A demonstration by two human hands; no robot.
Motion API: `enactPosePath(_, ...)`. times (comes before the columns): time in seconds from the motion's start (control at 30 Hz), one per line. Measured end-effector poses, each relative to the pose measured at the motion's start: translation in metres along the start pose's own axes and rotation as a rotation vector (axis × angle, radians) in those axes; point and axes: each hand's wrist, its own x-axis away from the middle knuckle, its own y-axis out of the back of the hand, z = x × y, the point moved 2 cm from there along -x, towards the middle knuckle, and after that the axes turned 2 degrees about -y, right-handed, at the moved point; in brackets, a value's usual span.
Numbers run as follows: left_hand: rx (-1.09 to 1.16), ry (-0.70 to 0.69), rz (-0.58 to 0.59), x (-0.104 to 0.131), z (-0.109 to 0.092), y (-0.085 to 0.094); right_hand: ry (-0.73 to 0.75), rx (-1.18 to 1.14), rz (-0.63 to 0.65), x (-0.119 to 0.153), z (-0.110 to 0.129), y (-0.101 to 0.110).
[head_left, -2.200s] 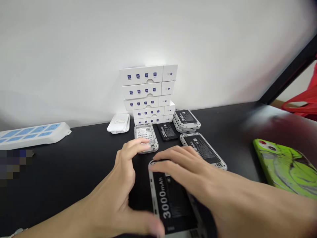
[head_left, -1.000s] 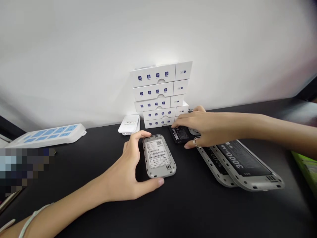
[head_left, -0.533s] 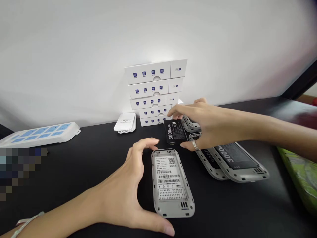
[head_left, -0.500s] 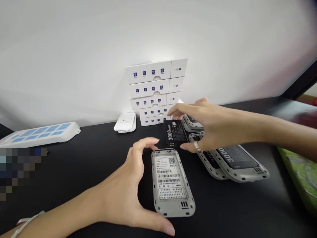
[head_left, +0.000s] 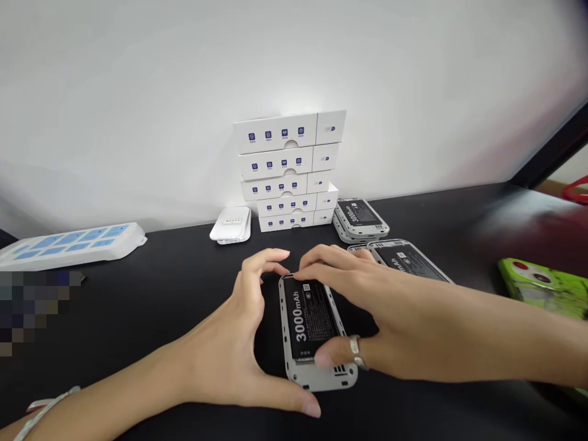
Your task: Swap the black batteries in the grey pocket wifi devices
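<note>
A grey device shell (head_left: 321, 378) lies on the black table, with a black 3000mAh battery (head_left: 313, 312) in its recess. Around the shell's left side, my left hand (head_left: 239, 349) is spread, thumb near the bottom edge and fingertips by the top corner. My right hand (head_left: 362, 306), a ring on its thumb, grips the battery between the thumb at its lower end and the fingers at its top. Part of the battery's right side is hidden under that hand.
White boxes (head_left: 278, 164) are stacked against the wall, with white devices (head_left: 231, 225) to their left. More shells with batteries (head_left: 361, 217) lie at the right. A power strip (head_left: 73, 245) is far left, a green phone (head_left: 542, 288) far right.
My right hand has moved left and down with the battery, which now sits in the shell instead of beside it. The label inside the shell is covered. My left hand has hardly moved.
</note>
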Motion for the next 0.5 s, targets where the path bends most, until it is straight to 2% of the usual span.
enactPosePath(0.17,0.010,-0.039,-0.007,-0.002,0.000,-0.001,0.084,0.057,0.009,0.007,0.006,-0.012)
enactPosePath(0.3,0.025,-0.089,0.022,-0.003,0.002,0.001,0.064,0.080,-0.039,0.005,0.010,-0.015)
enactPosePath(0.4,0.032,-0.120,0.035,-0.002,0.002,0.003,-0.001,0.013,-0.072,0.006,0.006,0.004)
enactPosePath(0.5,0.024,-0.138,0.044,-0.002,0.000,0.004,-0.117,0.020,-0.104,0.012,-0.016,0.041)
